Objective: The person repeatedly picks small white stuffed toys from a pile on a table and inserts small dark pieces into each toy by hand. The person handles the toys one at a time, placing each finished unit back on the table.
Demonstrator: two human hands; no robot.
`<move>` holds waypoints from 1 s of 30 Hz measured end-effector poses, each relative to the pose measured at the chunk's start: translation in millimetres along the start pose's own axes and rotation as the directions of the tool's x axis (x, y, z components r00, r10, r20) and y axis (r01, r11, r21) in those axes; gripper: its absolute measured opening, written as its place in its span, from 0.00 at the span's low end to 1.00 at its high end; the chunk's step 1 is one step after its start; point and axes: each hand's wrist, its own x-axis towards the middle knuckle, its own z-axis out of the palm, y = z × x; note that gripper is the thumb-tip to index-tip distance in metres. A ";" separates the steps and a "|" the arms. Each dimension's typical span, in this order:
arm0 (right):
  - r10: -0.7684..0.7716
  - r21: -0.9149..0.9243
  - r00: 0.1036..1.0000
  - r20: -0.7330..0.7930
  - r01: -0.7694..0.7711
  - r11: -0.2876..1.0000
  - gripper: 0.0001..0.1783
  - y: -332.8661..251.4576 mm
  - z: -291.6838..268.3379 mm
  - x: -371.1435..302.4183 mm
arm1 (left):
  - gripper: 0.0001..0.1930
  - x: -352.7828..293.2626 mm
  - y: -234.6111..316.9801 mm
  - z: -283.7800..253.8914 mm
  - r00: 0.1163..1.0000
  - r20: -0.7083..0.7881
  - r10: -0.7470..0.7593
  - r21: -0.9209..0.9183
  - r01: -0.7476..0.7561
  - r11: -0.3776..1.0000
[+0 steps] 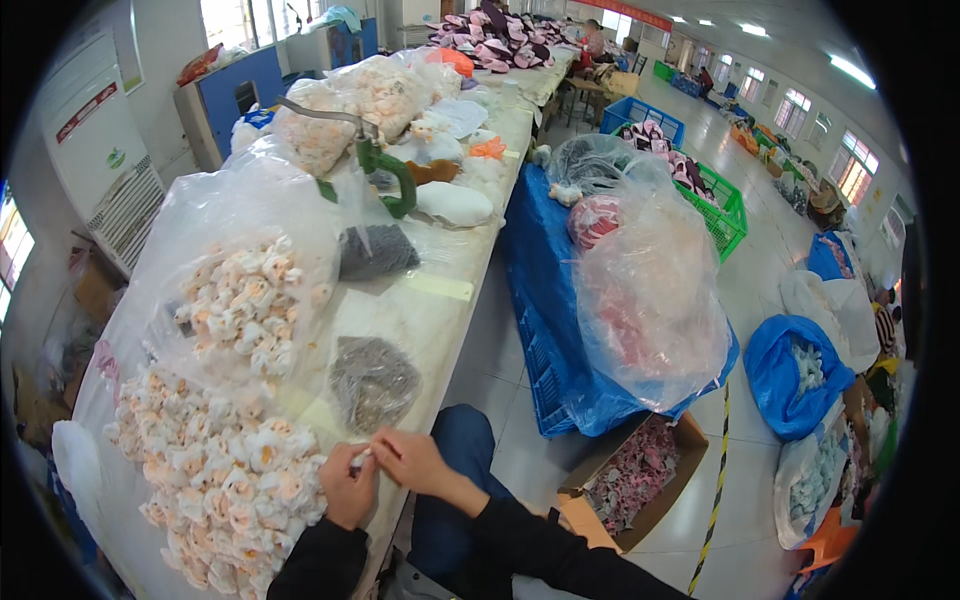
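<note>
At the table's near edge, my left hand (347, 488) is closed around a small white piece (362, 459), mostly hidden by the fingers. My right hand (412, 461) meets it from the right with its fingertips pinched at the same piece. Left of the hands lies a large heap of small white-and-orange fluffy pieces (230, 480). More such pieces fill an open clear plastic bag (240, 290) behind the heap. Just beyond my hands, a clear bag of small greyish-brown bits (374, 385) rests on the table (440, 330).
A green hand-lever tool (390, 180) stands farther back beside a dark grey bundle (378, 250). Right of the table, a clear bag of pink pieces (650, 310) sits on a blue-sheeted crate (540, 380). A cardboard box of pink scraps (690, 440) is on the floor.
</note>
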 end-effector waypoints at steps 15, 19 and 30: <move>-0.070 -0.055 0.998 0.008 0.070 0.996 0.07 -9.4 4.5 -29.0 | 0.07 -26.5 -3.0 -7.9 1.000 0.009 -0.007 -0.155 0.008 0.988; -0.094 -0.104 0.994 -0.049 0.088 0.991 0.06 -9.2 8.5 -32.1 | 0.08 -27.9 -2.0 -9.7 0.999 0.014 -0.045 -0.183 0.046 0.982; -0.136 -0.125 0.991 0.013 0.137 0.983 0.03 -12.0 -3.3 -21.6 | 0.10 -17.7 11.0 -15.8 0.991 0.085 -0.103 -0.132 0.113 0.985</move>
